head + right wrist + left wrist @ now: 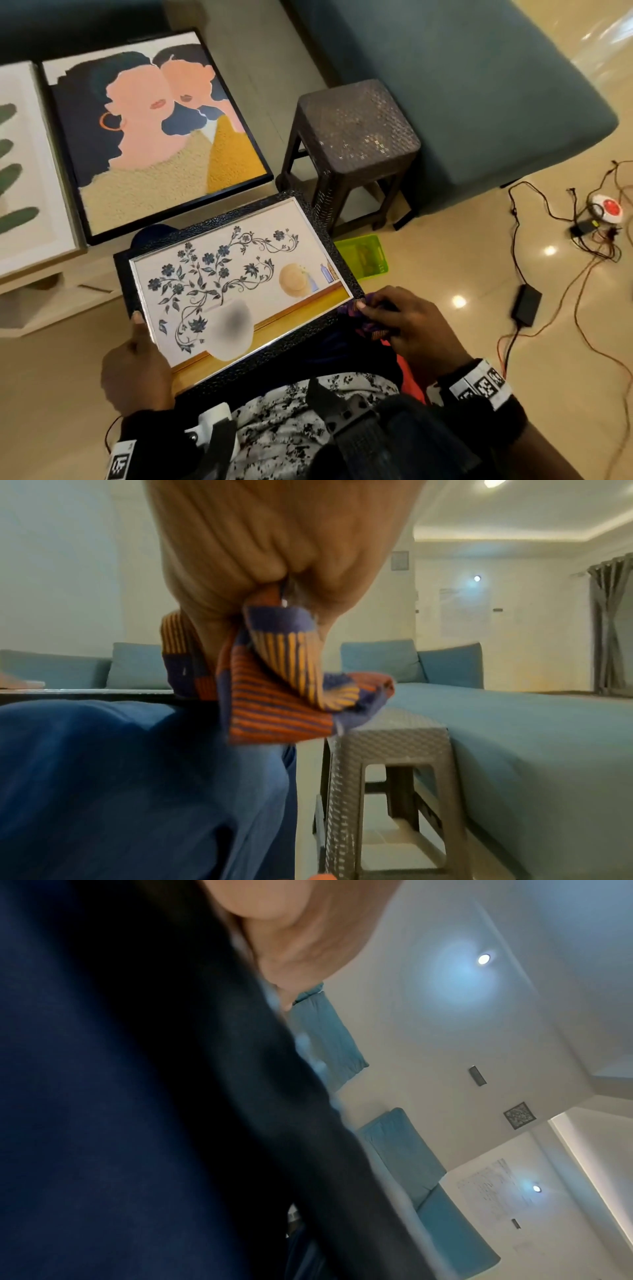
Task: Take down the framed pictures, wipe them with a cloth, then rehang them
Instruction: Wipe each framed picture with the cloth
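A floral picture in a black textured frame (236, 291) lies tilted across my lap. My left hand (137, 363) grips its near left corner, thumb on the frame's edge. My right hand (404, 322) holds a bunched orange, purple and yellow striped cloth (281, 685) at the frame's right corner, where the cloth (366, 325) shows under the fingers. Two more pictures lie on a low white table: a portrait of two faces (154, 130) and a white-framed leaf print (24, 168). The left wrist view shows only dark fabric and part of the left hand (291, 928).
A dark woven stool (352, 144) stands just beyond the frame, beside a teal sofa (445, 75). A green plastic tray (366, 255) lies on the tiled floor. Cables, a black adapter (525, 305) and a red-and-white device (609, 207) sprawl on the floor at the right.
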